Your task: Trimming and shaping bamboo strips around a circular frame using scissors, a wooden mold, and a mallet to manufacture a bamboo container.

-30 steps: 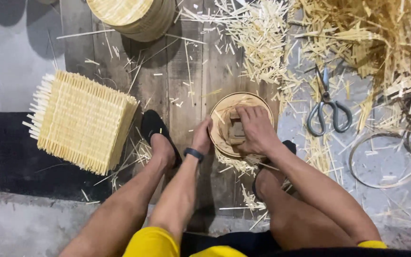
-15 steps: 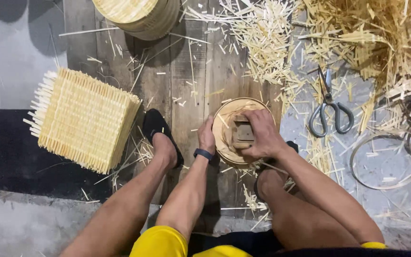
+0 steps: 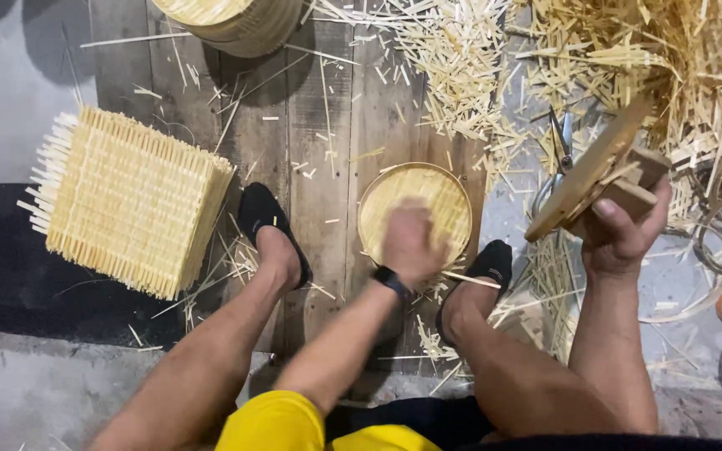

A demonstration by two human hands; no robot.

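Looking down from my head, I see my left hand [image 3: 409, 242] blurred over the near edge of a round woven bamboo tray [image 3: 415, 209] that lies flat on the wooden boards [image 3: 327, 125] between my feet; the hand rests on or just above the weave, and I cannot tell whether its fingers are curled or flat. A dark watch [image 3: 391, 280] sits on that wrist. My right hand [image 3: 624, 230] is lifted out at about three o'clock from the tray, clenched around a wooden block [image 3: 637, 179] fixed to the back of a round wooden disc [image 3: 587, 171], which tilts steeply with its edge toward me, well apart from the tray. Behind the disc, partly hidden, lie scissors [image 3: 560, 142]. At about nine o'clock from the tray stands a square stack of woven mats [image 3: 127, 200], its loose ends bristling to the left. At twelve o'clock, at the top edge, sits a pile of round woven trays [image 3: 227, 21]. Bamboo offcuts [image 3: 628, 58] heap from one to two o'clock. Thin bamboo hoops [image 3: 712, 250] lie at the far right. My black shoes [image 3: 265, 221] flank the tray.
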